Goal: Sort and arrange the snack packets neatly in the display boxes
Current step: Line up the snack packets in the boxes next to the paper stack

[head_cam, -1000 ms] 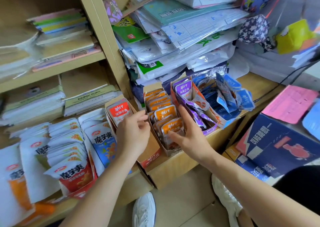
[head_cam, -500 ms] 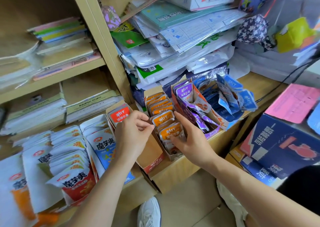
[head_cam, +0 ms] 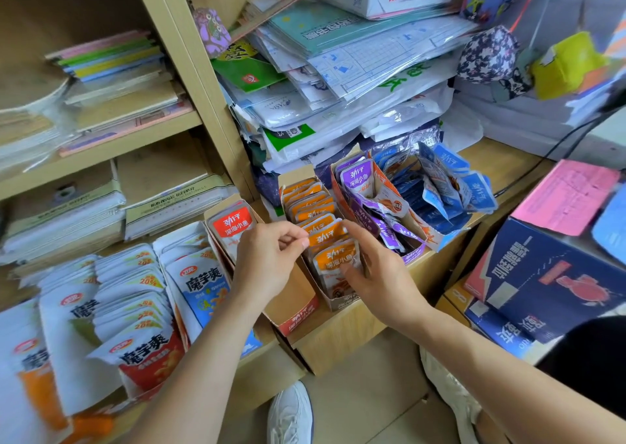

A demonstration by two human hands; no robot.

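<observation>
Both hands work at the row of small orange foil snack packets (head_cam: pixel 325 237) standing upright in a narrow open cardboard display box (head_cam: pixel 335 299) on the tan wooden shelf (head_cam: pixel 342 335); the left hand (head_cam: pixel 267 264) has its thumb and forefinger pinched together on the top edge of one orange packet, while the right hand (head_cam: pixel 379 274) lies open with its fingers spread against the front packets, steadying them; these packets look light, thin and slick, likely to flop or slide, so the flat sealed top edge seems the best place to pinch; just left sits a box holding a red packet (head_cam: pixel 233 227); to the right, purple packets (head_cam: pixel 359 186) and blue packets (head_cam: pixel 450 186) slump untidily in their boxes.
</observation>
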